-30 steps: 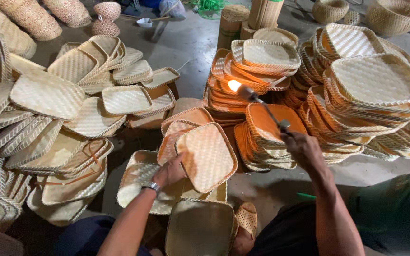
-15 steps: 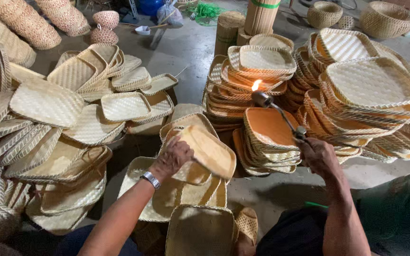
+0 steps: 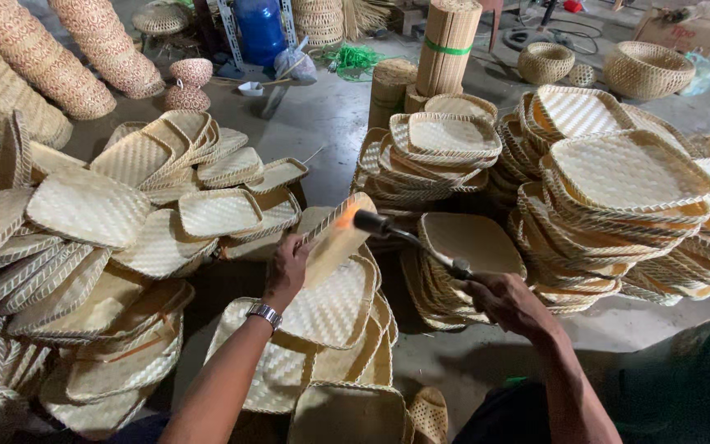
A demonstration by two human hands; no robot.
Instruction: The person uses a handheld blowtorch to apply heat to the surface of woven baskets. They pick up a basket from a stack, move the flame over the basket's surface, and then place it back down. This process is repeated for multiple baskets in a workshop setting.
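Loads of woven stuff all over this concrete floor (image 3: 330, 123). On the left there's a big sloppy heap of pale flat trays (image 3: 100, 247), some tipped on edge. Over on the right, neater stacks of white-rimmed trays (image 3: 626, 189), with another stack (image 3: 441, 152) just behind the middle. Tall patterned woven tubes (image 3: 92, 41) lean at top left. At the back there's a blue barrel (image 3: 260, 29), a bundle of upright sticks (image 3: 449, 41), and two round baskets (image 3: 647, 70) near a cardboard box (image 3: 684, 29).
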